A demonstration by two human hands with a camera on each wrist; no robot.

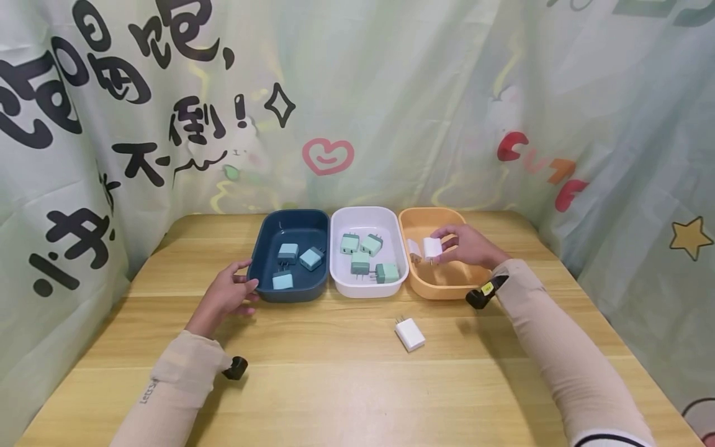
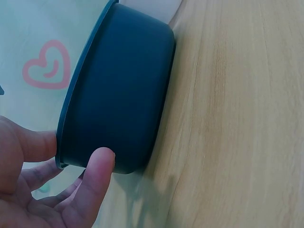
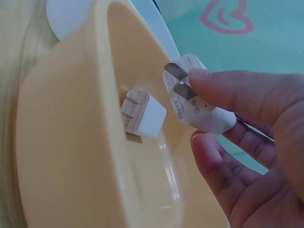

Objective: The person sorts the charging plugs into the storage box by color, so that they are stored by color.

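Note:
My right hand (image 1: 469, 245) pinches a white USB wall charger (image 1: 432, 248) between thumb and fingers, above the orange bin (image 1: 447, 292). In the right wrist view, the held charger (image 3: 216, 118) has its two flat prongs showing. Another white charger (image 3: 153, 118) lies inside that bin, against its wall. My left hand (image 1: 226, 292) is at the near left corner of the dark blue bin (image 1: 307, 293), its fingers extended. The left wrist view shows fingertips right at the rim and outer wall of the blue bin (image 2: 118, 90).
Between the two bins stands a white bin (image 1: 368, 290) holding several green chargers (image 1: 360, 262). Three light blue chargers (image 1: 287, 253) lie in the blue bin. One white charger (image 1: 410, 335) rests on the wooden table (image 1: 335, 385) in front. A printed curtain (image 1: 391, 124) hangs behind.

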